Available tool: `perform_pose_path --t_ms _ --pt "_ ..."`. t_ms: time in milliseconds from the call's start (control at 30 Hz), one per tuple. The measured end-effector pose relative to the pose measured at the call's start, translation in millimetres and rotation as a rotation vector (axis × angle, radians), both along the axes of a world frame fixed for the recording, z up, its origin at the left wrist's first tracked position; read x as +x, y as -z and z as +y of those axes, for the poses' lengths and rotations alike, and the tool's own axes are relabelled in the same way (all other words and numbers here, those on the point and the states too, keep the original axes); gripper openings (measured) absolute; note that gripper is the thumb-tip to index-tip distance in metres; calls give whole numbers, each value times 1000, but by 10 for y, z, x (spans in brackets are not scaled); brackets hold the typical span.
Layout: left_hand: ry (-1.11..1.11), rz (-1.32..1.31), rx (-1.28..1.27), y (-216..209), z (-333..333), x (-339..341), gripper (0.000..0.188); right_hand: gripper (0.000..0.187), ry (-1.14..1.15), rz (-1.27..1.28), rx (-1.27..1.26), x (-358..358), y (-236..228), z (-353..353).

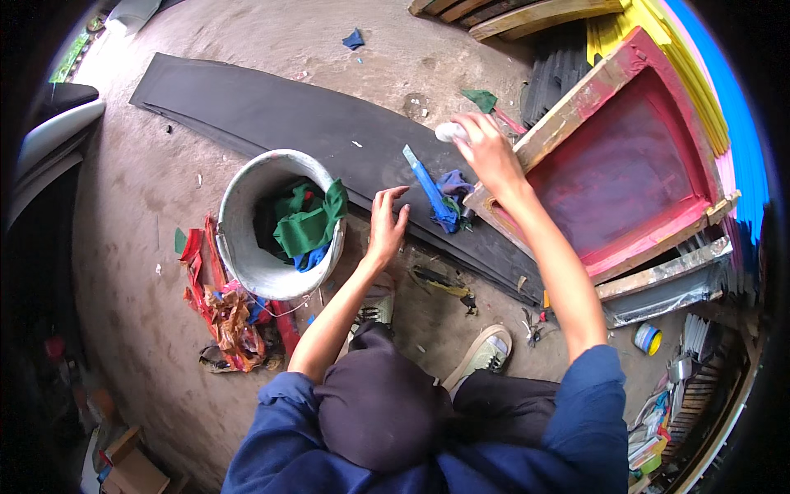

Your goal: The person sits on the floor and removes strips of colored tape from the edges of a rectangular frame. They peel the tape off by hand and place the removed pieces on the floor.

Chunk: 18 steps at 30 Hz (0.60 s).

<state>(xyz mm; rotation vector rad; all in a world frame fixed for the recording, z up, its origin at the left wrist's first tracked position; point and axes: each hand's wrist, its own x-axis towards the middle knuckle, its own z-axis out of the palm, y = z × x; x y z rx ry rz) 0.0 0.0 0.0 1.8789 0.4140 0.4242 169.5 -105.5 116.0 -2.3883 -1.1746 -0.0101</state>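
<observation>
My right hand (487, 150) is closed around a small white bottle-like thing (449, 131), held over the near corner of a wooden screen-printing frame (576, 107) with a red-stained mesh. My left hand (386, 222) hovers open, fingers spread, above the black rubber sheet (280, 115) on the ground. Between the hands lie a blue-handled tool (428, 185) and a blue-purple rag (453, 185). A white bucket (247, 247) holding green and blue cloths stands left of my left hand.
Red and orange scraps (222, 313) lie beside the bucket. Coloured foam sheets (708, 90) are stacked at the right, wooden planks (510, 12) at the top. A small blue and yellow tin (648, 338) and clutter sit lower right. My shoes (485, 354) rest on the dirt floor.
</observation>
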Motion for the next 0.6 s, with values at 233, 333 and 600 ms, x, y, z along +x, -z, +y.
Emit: perform_pose_path --t_ms 233,333,600 --pt "-115 -23 0 -56 136 106 26 32 30 -46 -183 119 811 320" --pt "-125 122 14 -100 150 246 24 41 -12 8 -218 88 704 315" --pt "-9 525 541 -140 -32 837 77 33 221 -236 302 2 203 -119"
